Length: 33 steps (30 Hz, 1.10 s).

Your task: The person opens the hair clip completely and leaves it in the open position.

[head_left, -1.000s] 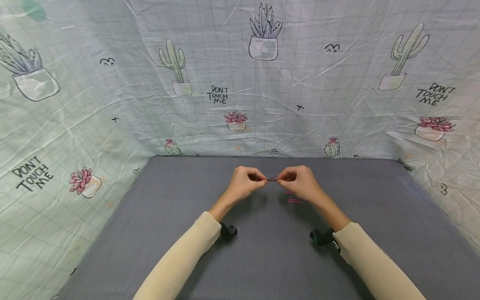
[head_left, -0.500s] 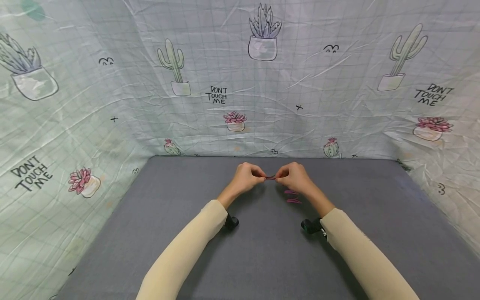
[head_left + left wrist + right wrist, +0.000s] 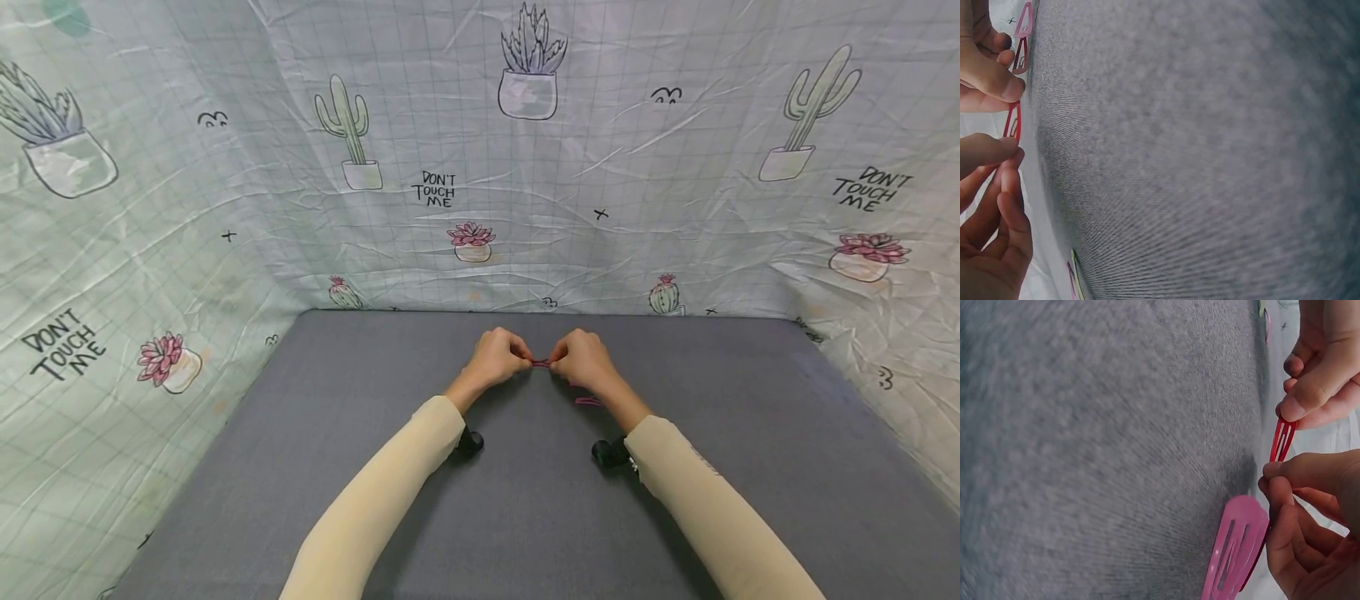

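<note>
A red snap hair clip (image 3: 541, 362) spans the gap between the two hands, over the far middle of the table. My left hand (image 3: 500, 354) pinches one end with thumb and fingers, and my right hand (image 3: 579, 354) pinches the other. Up close in the right wrist view, the clip (image 3: 1283, 440) shows its slotted frame, with both ends covered by fingertips. A pink snap clip (image 3: 1235, 547) lies on the table beside the right hand, with a dark red clip (image 3: 1020, 56) near it, partly hidden from the head view.
The table has a grey cloth (image 3: 525, 517). To the left side lies a green clip (image 3: 1077, 275) with a pinkish one against it. Behind and at the sides hangs a cactus-print sheet (image 3: 570, 167). A black wrist camera (image 3: 611, 452) sits under the right sleeve.
Both hands have come slightly closer together, the right forearm swinging inward. The red clip's parts, spread apart a second ago, look closer together. The right hand now covers more of the clips on the table.
</note>
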Motion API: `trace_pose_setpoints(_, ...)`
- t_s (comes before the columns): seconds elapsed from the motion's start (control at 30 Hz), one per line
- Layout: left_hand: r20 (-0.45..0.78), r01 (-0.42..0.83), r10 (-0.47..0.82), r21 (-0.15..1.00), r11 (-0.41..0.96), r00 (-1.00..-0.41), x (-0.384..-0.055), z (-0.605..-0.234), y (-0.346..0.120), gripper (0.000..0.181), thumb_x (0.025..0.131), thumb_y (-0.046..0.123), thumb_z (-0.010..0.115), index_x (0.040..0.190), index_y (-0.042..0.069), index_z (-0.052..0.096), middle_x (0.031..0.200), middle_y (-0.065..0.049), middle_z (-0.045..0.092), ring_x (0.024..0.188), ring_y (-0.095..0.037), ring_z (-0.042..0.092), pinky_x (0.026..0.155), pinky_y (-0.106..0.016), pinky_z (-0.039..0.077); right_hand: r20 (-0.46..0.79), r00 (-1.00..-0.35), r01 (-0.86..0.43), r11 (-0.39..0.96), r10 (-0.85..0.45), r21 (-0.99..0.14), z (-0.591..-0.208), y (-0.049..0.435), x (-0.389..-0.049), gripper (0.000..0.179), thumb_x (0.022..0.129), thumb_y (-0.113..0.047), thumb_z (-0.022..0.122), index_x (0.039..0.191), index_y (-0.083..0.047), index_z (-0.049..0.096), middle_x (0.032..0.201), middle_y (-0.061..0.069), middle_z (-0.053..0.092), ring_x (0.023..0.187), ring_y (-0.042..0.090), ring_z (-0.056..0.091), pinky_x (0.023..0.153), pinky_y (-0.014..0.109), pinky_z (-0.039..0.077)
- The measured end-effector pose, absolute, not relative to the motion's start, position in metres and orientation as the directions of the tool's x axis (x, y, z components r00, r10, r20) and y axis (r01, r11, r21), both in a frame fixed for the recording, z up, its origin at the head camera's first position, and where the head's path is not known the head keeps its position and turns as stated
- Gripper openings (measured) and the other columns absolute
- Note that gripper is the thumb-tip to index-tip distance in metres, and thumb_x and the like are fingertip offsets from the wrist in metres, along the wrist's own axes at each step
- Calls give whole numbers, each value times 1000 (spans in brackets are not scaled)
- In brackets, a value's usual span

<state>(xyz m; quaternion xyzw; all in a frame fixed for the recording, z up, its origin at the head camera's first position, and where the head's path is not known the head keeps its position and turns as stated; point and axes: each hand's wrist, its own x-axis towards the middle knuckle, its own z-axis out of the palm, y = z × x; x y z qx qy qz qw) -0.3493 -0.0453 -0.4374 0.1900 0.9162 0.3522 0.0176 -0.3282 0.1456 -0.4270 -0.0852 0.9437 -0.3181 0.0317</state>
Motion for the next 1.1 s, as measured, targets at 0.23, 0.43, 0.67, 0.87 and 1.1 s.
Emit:
trace_pose_setpoints(0.23,61,307,346,621,722,-936,-348,-435,-45,4,84,14,84,86,11,84,77,0,78,64,-9,58,62,-24,42,-35,-985,-117,812,-166,-572,-428,141,-328,6,88,-9,77,89,-6,83,72,5,75,61,15,67,57,29,50)
trace_pose_setpoints(0.43,53,293,332,610,736,-942,-349,-436,-44,3,84,13,84,86,11,85,77,-1,79,62,-10,59,59,-23,41,-40,-985,-116,828,-165,-549,-428,139,-331,6,88,-11,78,88,-8,83,69,3,75,59,14,66,57,30,49)
trace_pose_setpoints(0.67,28,272,321,604,749,-947,-348,-435,-44,5,83,13,85,88,11,85,79,-2,79,64,-11,59,58,-22,40,-68,-986,-85,809,-152,-581,-427,140,-332,6,86,-9,77,86,-7,83,66,3,73,54,13,64,52,27,49)
trace_pose_setpoints(0.87,31,286,333,590,755,-943,-347,-433,-44,4,83,12,84,86,10,85,78,-1,79,65,-11,59,59,-22,40,-81,-984,-77,798,-156,-597,-426,141,-331,6,86,-8,77,85,-8,82,66,3,73,53,12,64,52,27,51)
trace_pose_setpoints(1.1,27,287,335,586,758,-942,-347,-434,-43,4,82,12,85,86,11,85,79,0,79,67,-11,59,61,-23,41,-79,-985,-80,806,-155,-587,-426,141,-331,6,86,-8,77,85,-9,83,66,2,73,52,12,64,52,27,50)
